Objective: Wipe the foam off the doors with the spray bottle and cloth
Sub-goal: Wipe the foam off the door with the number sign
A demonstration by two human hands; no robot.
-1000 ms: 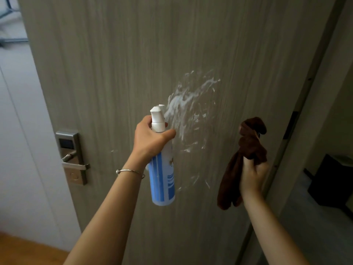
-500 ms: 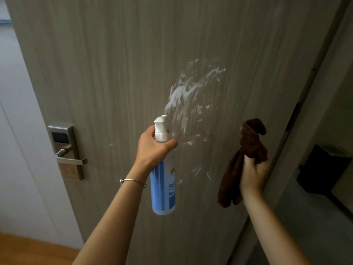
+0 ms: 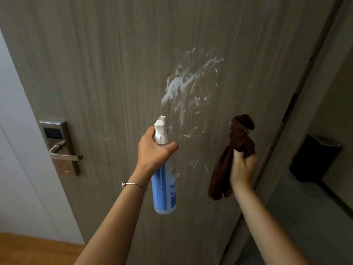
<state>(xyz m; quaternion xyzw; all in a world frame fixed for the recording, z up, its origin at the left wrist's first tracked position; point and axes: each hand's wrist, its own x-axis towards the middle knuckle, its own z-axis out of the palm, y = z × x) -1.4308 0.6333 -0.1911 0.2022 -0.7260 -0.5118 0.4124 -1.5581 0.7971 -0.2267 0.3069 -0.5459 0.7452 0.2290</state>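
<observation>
On the grey wood-grain door (image 3: pixel 114 64), a patch of white foam (image 3: pixel 183 87) sits right of centre, thickest near its upper left and thinning into flecks and streaks lower down, with one stray fleck off toward the handle. Just below the patch, the left hand (image 3: pixel 154 150) wraps around the neck of the blue and white spray bottle (image 3: pixel 164 188), thumb curled across the front; the white nozzle (image 3: pixel 160 123) stands just under the foam and seems to face the door. Whether a finger rests on the trigger cannot be told. To the right, the right hand (image 3: pixel 241 167) grips a bunched brown cloth (image 3: pixel 240 138), part of it sticking up above the fist and the rest hanging below, apart from the door and not touching the foam.

Nothing has been wiped yet, so the risks lie ahead. A spray aimed from this low may land under the thick part and send liquid running down the panel, carrying foam with it. The cloth is wadded; pressed on like that, it likely smears the foam sideways along the grain rather than lifting it, and the small flecks near the bottom are easy to miss. Mist drifting left could reach the electronic lock plate (image 3: pixel 57 142) and lever handle (image 3: pixel 65 154). The door looks ajar, so a firm wipe may swing it away.
</observation>
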